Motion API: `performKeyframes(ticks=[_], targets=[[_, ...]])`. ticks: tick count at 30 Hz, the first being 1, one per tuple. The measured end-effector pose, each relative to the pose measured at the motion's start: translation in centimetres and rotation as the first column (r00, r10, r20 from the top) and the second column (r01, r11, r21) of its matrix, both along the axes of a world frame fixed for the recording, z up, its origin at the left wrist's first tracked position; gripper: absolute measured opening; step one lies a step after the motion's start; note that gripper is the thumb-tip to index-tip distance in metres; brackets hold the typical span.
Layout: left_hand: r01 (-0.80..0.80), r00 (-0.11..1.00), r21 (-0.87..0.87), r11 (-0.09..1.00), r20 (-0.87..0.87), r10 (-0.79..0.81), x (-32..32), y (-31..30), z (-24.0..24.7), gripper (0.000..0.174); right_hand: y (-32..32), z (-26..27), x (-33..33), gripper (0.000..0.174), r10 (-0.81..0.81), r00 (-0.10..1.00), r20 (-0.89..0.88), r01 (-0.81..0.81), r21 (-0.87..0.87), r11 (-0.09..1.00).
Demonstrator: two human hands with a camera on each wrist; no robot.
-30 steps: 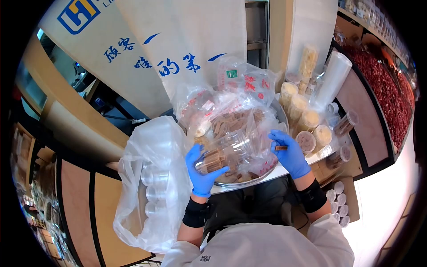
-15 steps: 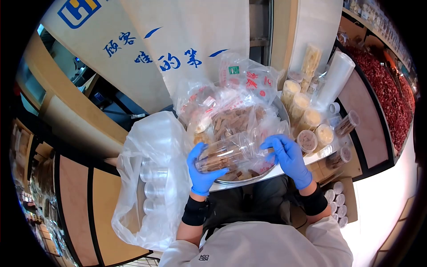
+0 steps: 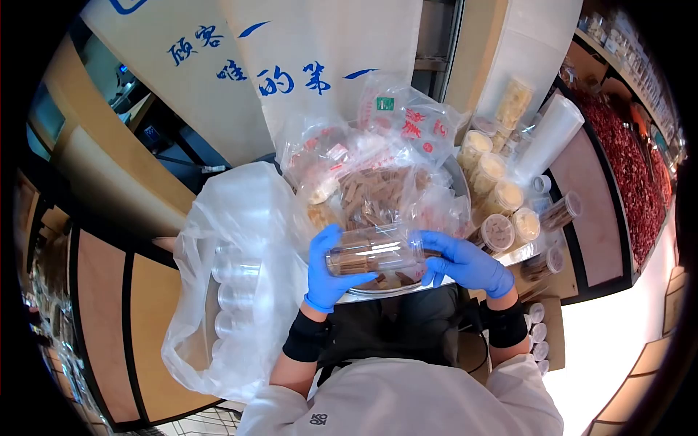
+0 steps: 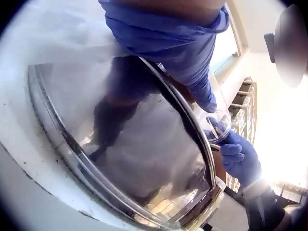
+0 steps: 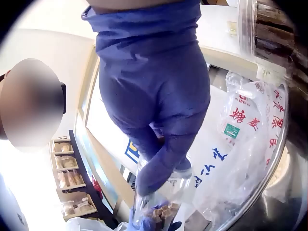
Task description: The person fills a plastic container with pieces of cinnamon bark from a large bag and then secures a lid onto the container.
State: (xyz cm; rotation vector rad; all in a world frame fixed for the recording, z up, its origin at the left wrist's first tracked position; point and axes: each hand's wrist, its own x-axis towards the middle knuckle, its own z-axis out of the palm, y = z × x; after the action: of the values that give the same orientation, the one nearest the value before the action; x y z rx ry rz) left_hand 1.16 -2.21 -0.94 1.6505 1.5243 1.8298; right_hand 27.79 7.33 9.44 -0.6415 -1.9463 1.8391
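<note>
My blue-gloved left hand (image 3: 325,270) grips a clear plastic jar (image 3: 385,245) lying on its side over the round metal tray (image 3: 378,293). Brown sticks (image 3: 343,261) fill the jar's lower part. At its mouth, my gloved right hand (image 3: 469,264) pinches another brown stick (image 3: 432,253). In the right wrist view, the right fingers (image 5: 156,173) reach into the clear jar (image 5: 141,206), above the brown stick ends (image 5: 165,213). More brown pieces (image 3: 371,187) lie loose in the tray among crumpled plastic bags.
A large translucent bag (image 3: 243,203) of clear jars stands to the left. Filled jars (image 3: 498,232) crowd the right side beside a roll of clear film (image 3: 550,138). Printed plastic bags (image 3: 407,116) hang over the tray's back rim. Lower right is a box of lidded containers (image 3: 538,332).
The right hand has brought its brown stick leftward to the jar's mouth. The left hand keeps its grip, and the jar now lies more level. The head view has shifted slightly.
</note>
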Motion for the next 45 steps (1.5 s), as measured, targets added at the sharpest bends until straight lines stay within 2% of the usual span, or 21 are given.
performKeyframes(ticks=[2, 3, 5, 6, 7, 9, 10, 12, 13, 15, 16, 18, 23, 25, 27, 30, 34, 36, 39, 45], targets=[[0.056, 0.996, 0.037, 0.998, -0.069, -0.054, 0.3, -0.1, 0.5, 0.091, 0.1, 1.5, -0.1, 0.037, 0.071, 0.987, 0.141, -0.05, -0.146, 0.988], [0.055, 0.997, 0.033, 0.998, -0.055, -0.053, 0.4, -0.1, 0.2, 0.091, 0.4, 1.3, 0.1, 0.037, 0.073, 0.985, 0.155, -0.049, -0.15, 0.987], [0.074, 0.996, 0.059, 0.996, -0.05, -0.071, 0.4, -0.1, -0.2, 0.091, 1.1, 0.0, 0.3, 0.034, -0.059, 0.977, 0.203, 0.089, -0.143, 0.986], [0.053, 0.992, 0.088, 0.995, -0.116, -0.043, 0.4, -0.1, -0.1, 0.09, 1.5, -1.9, 0.2, 0.028, -0.194, 0.979, 0.058, 0.201, -0.151, 0.968], [0.041, 0.994, 0.093, 0.995, -0.107, -0.031, 0.4, 0.0, 0.0, 0.09, 1.6, -2.5, 0.1, 0.028, -0.183, 0.981, 0.066, 0.191, -0.144, 0.971], [0.055, 0.994, 0.093, 0.994, -0.095, -0.046, 0.4, -0.1, -0.1, 0.09, 1.3, -3.2, -0.3, 0.021, -0.29, 0.957, -0.027, 0.289, -0.041, 0.957], [0.044, 0.995, 0.095, 0.994, -0.089, -0.036, 0.4, -0.1, -0.2, 0.09, 1.3, -3.7, -0.3, 0.021, -0.281, 0.96, -0.022, 0.28, -0.037, 0.959], [0.041, 0.994, 0.105, 0.994, -0.108, -0.03, 0.3, -0.1, -0.4, 0.093, 1.3, -4.4, -0.3, 0.021, -0.25, 0.963, 0.097, 0.225, 0.217, 0.95], [0.037, 0.994, 0.104, 0.994, -0.103, -0.026, 0.3, -0.1, -0.5, 0.093, 0.9, -3.3, -0.8, 0.021, -0.246, 0.964, 0.102, 0.22, 0.217, 0.951], [0.049, 0.987, 0.106, 0.993, -0.159, -0.032, 0.3, -0.1, -0.4, 0.092, -0.1, -1.0, -1.6, 0.027, -0.198, 0.937, 0.287, 0.18, 0.089, 0.98], [0.043, 0.987, 0.108, 0.993, -0.156, -0.026, 0.3, -0.1, -0.5, 0.092, 0.2, -1.1, -1.5, 0.027, -0.194, 0.937, 0.291, 0.175, 0.091, 0.98], [0.088, 0.986, 0.096, 0.991, -0.15, -0.073, 0.3, -0.1, -0.7, 0.092, 0.7, -1.2, -1.5, 0.031, -0.073, 0.946, 0.314, 0.034, 0.13, 0.991], [0.076, 0.989, 0.104, 0.992, -0.134, -0.062, 0.4, -0.2, -0.5, 0.093, 0.0, 0.2, -2.5, 0.03, -0.17, 0.935, 0.312, 0.101, 0.226, 0.969], [0.075, 0.99, 0.107, 0.991, -0.124, -0.062, 0.4, -0.2, -0.4, 0.093, 0.2, -1.0, -2.5, 0.03, -0.183, 0.935, 0.304, 0.112, 0.235, 0.966], [0.073, 0.978, 0.121, 0.99, -0.204, -0.047, 0.4, -0.2, 0.1, 0.087, 1.0, -3.1, -2.7, 0.03, -0.174, 0.978, 0.117, 0.123, 0.352, 0.928], [0.094, 0.973, 0.1, 0.99, -0.22, -0.07, 0.3, -0.3, 0.3, 0.085, 1.2, -4.1, -3.3, 0.03, -0.145, 0.977, 0.158, 0.065, 0.425, 0.903], [0.089, 0.973, 0.072, 0.993, -0.22, -0.071, 0.3, -0.4, 0.6, 0.084, 1.4, -4.1, -3.5, 0.032, -0.135, 0.963, 0.234, 0.029, 0.408, 0.912], [0.089, 0.971, 0.042, 0.995, -0.227, -0.078, 0.2, -0.4, 0.5, 0.083, 1.2, -3.6, -3.5, 0.033, -0.104, 0.965, 0.242, 0.06, 0.182, 0.982], [0.076, 0.957, 0.047, 0.996, -0.284, -0.06, 0.2, -0.4, 0.7, 0.083, 1.1, -2.8, -3.6, 0.034, -0.086, 0.943, 0.322, 0.017, 0.21, 0.977], [0.094, 0.951, 0.017, 0.995, -0.296, -0.084, 0.2, -0.4, 0.4, 0.083, 1.1, -3.6, -3.3, 0.032, -0.039, 0.952, 0.305, -0.025, 0.203, 0.979]])
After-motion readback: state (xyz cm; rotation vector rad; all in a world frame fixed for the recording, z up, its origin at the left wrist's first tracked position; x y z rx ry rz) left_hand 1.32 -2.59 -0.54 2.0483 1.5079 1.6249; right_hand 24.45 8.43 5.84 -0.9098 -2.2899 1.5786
